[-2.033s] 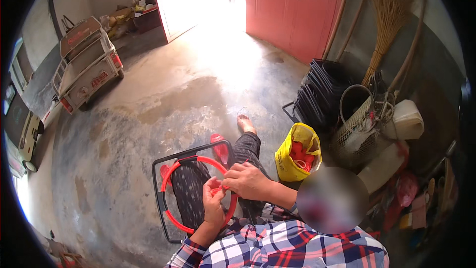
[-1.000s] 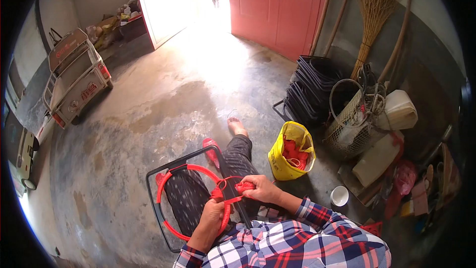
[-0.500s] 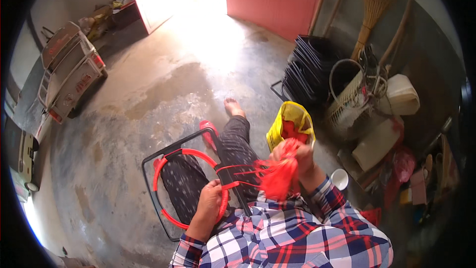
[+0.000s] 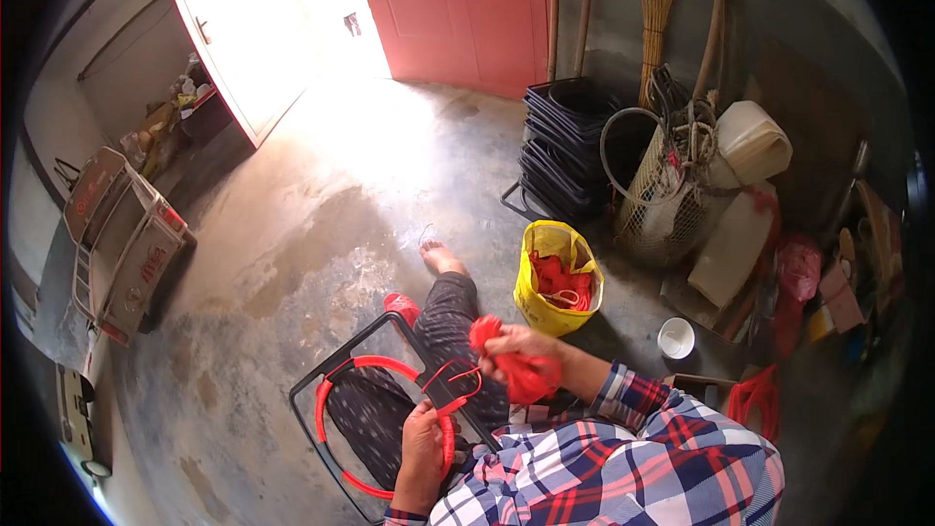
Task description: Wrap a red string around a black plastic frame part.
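Across my lap lies a black rectangular frame (image 4: 362, 336), with a ring (image 4: 320, 417) wrapped mostly in red fixed inside it. My left hand (image 4: 421, 443) is closed on the ring's near right side, fingers pinching the red wrapping. A bunch of red cord (image 4: 533, 380) is gripped in my right hand (image 4: 521, 346), above my right thigh. One part sticks up out of the fist, the rest hangs below. A thin red strand loops between the bunch and the ring near my left fingers.
Beyond my right hand stands a yellow bag (image 4: 538, 307) holding red material. A white cup (image 4: 676, 339) sits on the floor to its right. Farther back are stacked black frames (image 4: 565, 151), a mesh basket (image 4: 648, 219) and a straw broom (image 4: 654, 10). A cart (image 4: 131, 253) stands left.
My right hand has moved down and left from in front of the yellow bag, and the spread red strands are now gathered into a compact bunch. The left hand still grips the ring.
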`<state>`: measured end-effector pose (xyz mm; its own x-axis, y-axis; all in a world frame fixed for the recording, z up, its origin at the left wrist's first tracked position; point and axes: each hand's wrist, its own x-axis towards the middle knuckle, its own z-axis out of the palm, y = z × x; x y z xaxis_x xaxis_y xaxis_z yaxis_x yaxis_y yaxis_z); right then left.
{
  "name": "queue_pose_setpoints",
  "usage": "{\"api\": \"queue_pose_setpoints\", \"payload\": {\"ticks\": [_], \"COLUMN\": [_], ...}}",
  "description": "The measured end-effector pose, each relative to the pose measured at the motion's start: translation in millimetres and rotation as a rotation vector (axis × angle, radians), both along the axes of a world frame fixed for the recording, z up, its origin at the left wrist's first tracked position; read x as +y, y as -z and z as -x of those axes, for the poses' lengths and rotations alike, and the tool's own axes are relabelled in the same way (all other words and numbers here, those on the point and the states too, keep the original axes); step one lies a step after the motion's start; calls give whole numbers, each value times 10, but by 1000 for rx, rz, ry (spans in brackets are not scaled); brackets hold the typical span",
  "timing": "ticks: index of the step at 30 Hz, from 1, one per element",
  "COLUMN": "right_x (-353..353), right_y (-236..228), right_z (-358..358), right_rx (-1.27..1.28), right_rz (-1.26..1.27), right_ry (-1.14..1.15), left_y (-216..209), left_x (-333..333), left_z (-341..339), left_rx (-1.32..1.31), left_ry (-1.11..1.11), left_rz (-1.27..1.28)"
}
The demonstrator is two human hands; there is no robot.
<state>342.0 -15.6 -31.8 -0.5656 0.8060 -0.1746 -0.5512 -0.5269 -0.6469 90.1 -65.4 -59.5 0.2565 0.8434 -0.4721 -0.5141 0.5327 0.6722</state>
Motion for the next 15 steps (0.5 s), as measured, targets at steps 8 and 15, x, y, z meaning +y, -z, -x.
{"api": "queue_pose_setpoints", "payload": {"ticks": [8,15], "right_x": [-37,-57], "right_y": [126,206], "right_z": [242,194], "right_rx": [-62,-132], "right_rz": [50,55], "right_ry": [23,-22], "left_y": [-7,50], "left_x": [69,111], "left_z": [5,48], "left_rx": [-9,-98], "left_ry": [-2,87], "left_rz": [18,101]}}
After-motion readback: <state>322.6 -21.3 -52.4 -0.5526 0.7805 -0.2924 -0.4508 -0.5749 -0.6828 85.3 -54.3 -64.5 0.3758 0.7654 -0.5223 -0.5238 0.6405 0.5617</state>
